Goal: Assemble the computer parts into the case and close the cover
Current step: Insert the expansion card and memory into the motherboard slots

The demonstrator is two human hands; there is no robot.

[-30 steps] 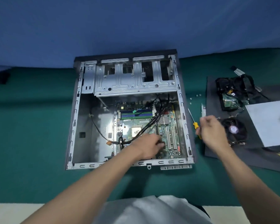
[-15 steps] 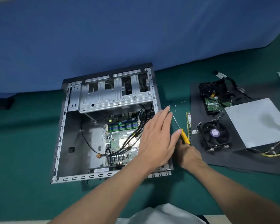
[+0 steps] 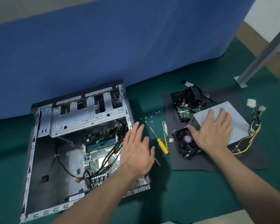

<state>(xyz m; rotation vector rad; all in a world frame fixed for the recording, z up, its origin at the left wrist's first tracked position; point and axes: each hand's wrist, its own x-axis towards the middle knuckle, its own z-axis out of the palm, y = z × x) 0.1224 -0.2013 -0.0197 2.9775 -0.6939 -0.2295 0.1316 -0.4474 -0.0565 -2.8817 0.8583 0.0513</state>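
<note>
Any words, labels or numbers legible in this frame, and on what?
No text can be read.
Purple sticker on the cooler fan: blurred.
White sticker on the case near rim: blurred.
White label on the hard drive: too small.
Label by the memory stick: too small.

Parts hidden or unclear around the open case

The right wall of the case (image 3: 33, 147) and part of the motherboard (image 3: 94, 152) are covered by the left hand (image 3: 137, 152) and its forearm. A corner of the power supply (image 3: 239, 125) and an edge of the fan (image 3: 183, 143) are hidden beneath the right hand (image 3: 213, 131). A thin dark rod (image 3: 158, 162), possibly a tool's tip, is half concealed under the left hand. The screws (image 3: 145, 118) are too small to be told apart. Both forearms are cut off by the lower edge.
</note>
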